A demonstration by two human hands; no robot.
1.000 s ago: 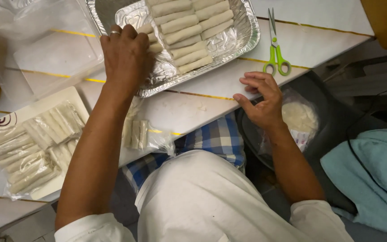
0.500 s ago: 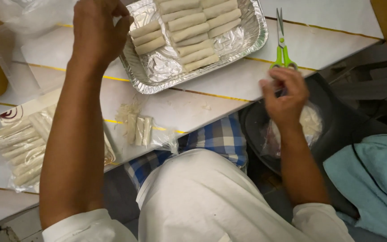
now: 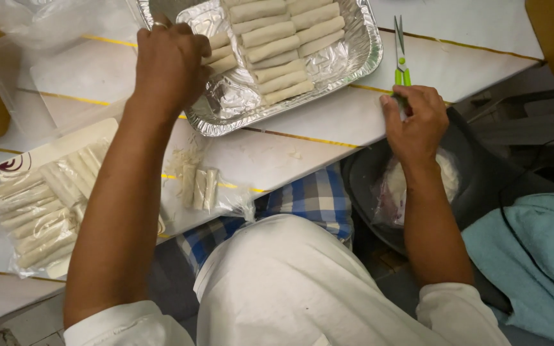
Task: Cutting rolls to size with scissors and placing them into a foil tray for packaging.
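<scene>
A white table (image 3: 328, 144) with thin yellow lines runs in front of you. Your left hand (image 3: 169, 64) is curled over the near-left corner of the foil tray (image 3: 354, 61), fingers closed on a pale roll (image 3: 220, 52) there. Your right hand (image 3: 418, 122) rests at the table edge, gripping the green-handled scissors (image 3: 401, 61), blades pointing away from you.

I wear white short sleeves (image 3: 129, 320), a white apron over blue checked cloth (image 3: 315, 198), and a ring on my left hand (image 3: 168, 64).
</scene>
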